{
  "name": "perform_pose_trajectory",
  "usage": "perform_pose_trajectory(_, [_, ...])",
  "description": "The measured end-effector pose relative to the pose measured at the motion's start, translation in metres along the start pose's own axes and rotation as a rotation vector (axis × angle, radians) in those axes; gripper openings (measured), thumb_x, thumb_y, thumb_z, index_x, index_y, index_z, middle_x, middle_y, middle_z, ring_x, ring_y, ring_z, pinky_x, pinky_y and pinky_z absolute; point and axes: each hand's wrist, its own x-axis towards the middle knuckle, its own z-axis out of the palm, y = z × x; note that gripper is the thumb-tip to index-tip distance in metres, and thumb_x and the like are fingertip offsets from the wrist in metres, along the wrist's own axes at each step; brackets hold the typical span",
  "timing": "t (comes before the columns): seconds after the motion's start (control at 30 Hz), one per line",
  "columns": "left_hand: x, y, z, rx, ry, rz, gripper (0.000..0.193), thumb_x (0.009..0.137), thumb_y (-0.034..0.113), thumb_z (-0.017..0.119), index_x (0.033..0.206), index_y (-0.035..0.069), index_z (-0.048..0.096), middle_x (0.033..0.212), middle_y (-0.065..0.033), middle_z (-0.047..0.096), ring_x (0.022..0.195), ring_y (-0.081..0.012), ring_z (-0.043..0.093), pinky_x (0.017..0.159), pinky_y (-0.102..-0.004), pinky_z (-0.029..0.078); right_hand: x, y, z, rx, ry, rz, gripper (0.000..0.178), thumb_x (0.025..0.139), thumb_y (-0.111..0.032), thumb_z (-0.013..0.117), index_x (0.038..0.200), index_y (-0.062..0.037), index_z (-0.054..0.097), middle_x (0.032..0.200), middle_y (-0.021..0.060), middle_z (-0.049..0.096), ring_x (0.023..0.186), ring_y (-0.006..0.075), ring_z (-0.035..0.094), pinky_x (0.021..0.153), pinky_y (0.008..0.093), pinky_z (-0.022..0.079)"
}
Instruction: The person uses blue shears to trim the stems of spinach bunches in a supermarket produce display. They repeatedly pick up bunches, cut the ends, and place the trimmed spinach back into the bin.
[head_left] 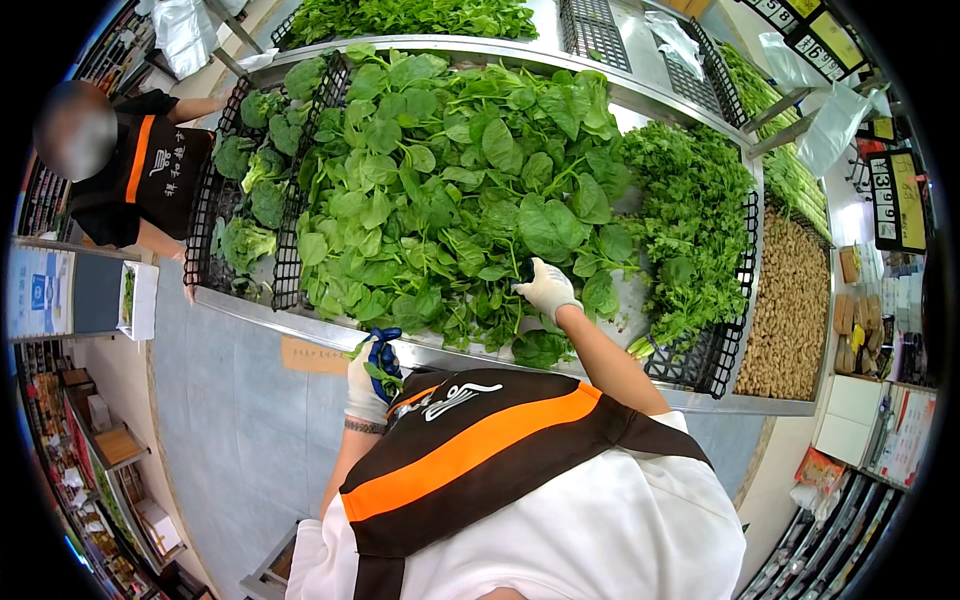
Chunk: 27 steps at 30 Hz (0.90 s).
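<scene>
A broad heap of loose leafy greens (440,170) with round leaves covers the middle of the metal display stand. My right hand (548,288), in a white glove with dark blue fingers, reaches into the near right part of the heap. Its fingers are curled in among the stems; leaves partly hide their tips. Low at the stand's front edge, beside my apron (470,425), is my left hand (368,378), gloved the same way. The blue fingers are bent round a few leafy greens, whose leaves poke out on both sides.
Broccoli (262,170) fills a black crate on the left, where a co-worker (140,170) in a dark apron stands. Right of the greens lie a pile of parsley-like herbs (690,220) and a bin of peanuts (785,310). Plastic bags (835,130) hang at the far right.
</scene>
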Motion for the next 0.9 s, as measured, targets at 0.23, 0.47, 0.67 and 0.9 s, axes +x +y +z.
perform_pose_trajectory(0.23, [-0.002, -0.005, -0.003, -0.002, -0.032, -0.025, 0.027, 0.099, 0.027, 0.048, 0.110, 0.004, 0.058, 0.064, 0.0024, 0.043, 0.053, -0.0109, 0.043, 0.046, -0.0250, 0.033, 0.000, 0.038, -0.006, 1.139, -0.119, 0.114, 0.044, 0.075, -0.001, 0.066, 0.119, -0.0060, 0.063, 0.083, 0.0051, 0.069, 0.063, 0.0085, 0.057, 0.055, 0.0226, 0.046])
perform_pose_trajectory(0.47, [0.008, 0.002, 0.030, 0.092, -0.257, -0.103, 0.022, 0.091, 0.016, 0.060, 0.101, -0.003, 0.064, 0.067, 0.0019, 0.054, 0.052, -0.0093, 0.049, 0.047, -0.0225, 0.038, -0.036, 0.009, -0.069, 1.559, -0.167, 0.120, 0.060, 0.081, 0.007, 0.058, 0.138, -0.0068, 0.046, 0.094, 0.0112, 0.070, 0.069, 0.0115, 0.059, 0.060, 0.0236, 0.046])
perform_pose_trajectory(0.67, [-0.012, 0.020, 0.143, 0.862, -0.391, 0.130, 0.044, 0.072, 0.017, 0.082, 0.109, -0.001, 0.066, 0.084, -0.0067, 0.067, 0.068, -0.0120, 0.062, 0.060, -0.0268, 0.050, -0.052, -0.069, -0.065, 1.492, 0.053, -0.022, 0.060, 0.079, 0.006, 0.064, 0.135, -0.0077, 0.049, 0.095, 0.0084, 0.065, 0.073, 0.0120, 0.059, 0.063, 0.0248, 0.050])
perform_pose_trajectory(0.9, [-0.003, 0.009, 0.132, 1.071, -0.303, 0.634, 0.049, 0.077, 0.030, 0.080, 0.113, 0.000, 0.064, 0.094, -0.0136, 0.067, 0.083, -0.0208, 0.065, 0.079, -0.0327, 0.051, -0.066, -0.091, -0.081, 1.537, 0.028, -0.209, 0.045, 0.088, 0.001, 0.059, 0.132, -0.0027, 0.051, 0.104, 0.0068, 0.065, 0.084, 0.0130, 0.061, 0.073, 0.0276, 0.053])
